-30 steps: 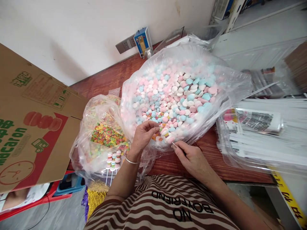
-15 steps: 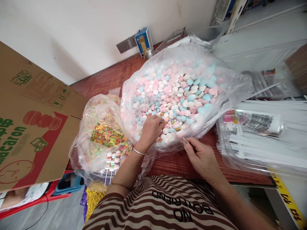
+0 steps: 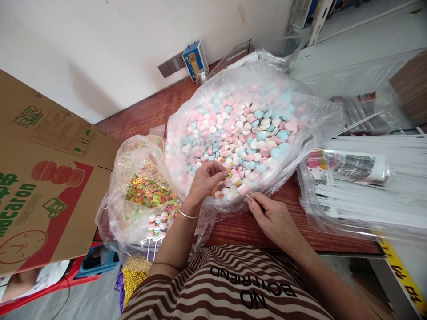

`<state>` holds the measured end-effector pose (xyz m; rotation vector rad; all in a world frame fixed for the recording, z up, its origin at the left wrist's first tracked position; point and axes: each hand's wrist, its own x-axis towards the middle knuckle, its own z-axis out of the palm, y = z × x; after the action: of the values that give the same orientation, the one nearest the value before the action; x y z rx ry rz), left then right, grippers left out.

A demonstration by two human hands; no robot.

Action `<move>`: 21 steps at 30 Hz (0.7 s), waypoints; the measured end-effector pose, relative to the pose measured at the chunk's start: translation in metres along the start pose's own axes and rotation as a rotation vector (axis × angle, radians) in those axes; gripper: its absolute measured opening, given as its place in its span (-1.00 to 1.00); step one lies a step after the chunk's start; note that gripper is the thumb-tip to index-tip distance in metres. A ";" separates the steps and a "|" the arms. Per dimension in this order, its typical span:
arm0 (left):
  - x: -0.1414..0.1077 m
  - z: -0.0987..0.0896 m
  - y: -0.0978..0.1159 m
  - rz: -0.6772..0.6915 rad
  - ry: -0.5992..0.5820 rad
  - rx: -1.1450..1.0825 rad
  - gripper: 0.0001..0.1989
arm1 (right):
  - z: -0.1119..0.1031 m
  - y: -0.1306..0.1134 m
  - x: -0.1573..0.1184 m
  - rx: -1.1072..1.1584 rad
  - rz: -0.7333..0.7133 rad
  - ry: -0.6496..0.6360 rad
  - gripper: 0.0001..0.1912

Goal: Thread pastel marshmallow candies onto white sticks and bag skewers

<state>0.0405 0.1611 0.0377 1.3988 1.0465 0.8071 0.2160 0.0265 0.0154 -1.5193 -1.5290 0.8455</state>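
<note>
1. Hands at the near edge of a big clear bag [image 3: 320, 116] of pastel candies [image 3: 240, 133] in pink, blue and white, which sits on a reddish wooden surface [image 3: 150, 111].
2. Left hand [image 3: 206, 180] reaches into the bag's open mouth, fingers curled and pinched together over the candies at the near edge; it looks to be nipping one small piece, though the piece itself is too small to make out.
3. Right hand [image 3: 275, 220] rests just outside the bag on the surface edge, thumb and forefinger closed on a thin white stick [image 3: 248, 198] whose tip points toward the candies.
4. A thin bracelet [image 3: 187, 215] circles the left wrist.
5. Left of the big bag, touching it, lies a smaller clear bag [image 3: 113, 209] filled with small multicoloured ring candies [image 3: 148, 191].
6. At the front of that smaller bag stand a few finished sticks stacked with pastel candies [image 3: 157, 224].
7. A cardboard box flap [image 3: 50, 173] printed in green and red leans in from the left.
8. To the right lies a stack of flat clear wrappers [image 3: 367, 191] with printed cards inside.
9. At the back, against the white wall, a wall socket [image 3: 171, 66] and a small blue device [image 3: 192, 58] sit beside each other.
10. The person's striped shirt [image 3: 227, 289] fills the bottom of the view.
</note>
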 end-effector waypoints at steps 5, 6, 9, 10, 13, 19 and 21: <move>-0.003 0.001 0.000 -0.006 -0.005 -0.050 -0.76 | 0.000 0.000 -0.001 -0.001 0.005 -0.003 -0.68; -0.004 0.002 0.000 -0.010 -0.004 -0.048 -0.76 | 0.000 0.000 -0.001 -0.002 0.006 -0.006 -0.69; -0.006 0.002 0.001 -0.028 -0.013 -0.033 -0.74 | 0.001 0.000 -0.002 -0.009 0.003 -0.003 -0.70; -0.007 0.002 0.002 -0.038 -0.023 -0.032 -0.73 | 0.002 0.001 -0.002 -0.014 0.001 0.002 -0.69; -0.009 0.005 0.001 -0.052 -0.042 -0.084 -0.69 | 0.005 0.000 -0.003 -0.030 -0.014 0.018 -0.69; -0.016 0.043 0.008 -0.121 0.111 -0.606 -0.60 | 0.016 -0.009 -0.002 -0.023 -0.115 0.101 -0.70; -0.019 0.057 0.015 -0.135 0.101 -0.748 -0.69 | 0.019 -0.011 0.000 -0.016 -0.136 0.152 -0.71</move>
<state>0.0882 0.1232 0.0478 0.6513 0.7778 1.0356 0.1944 0.0275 0.0162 -1.4388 -1.5107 0.6270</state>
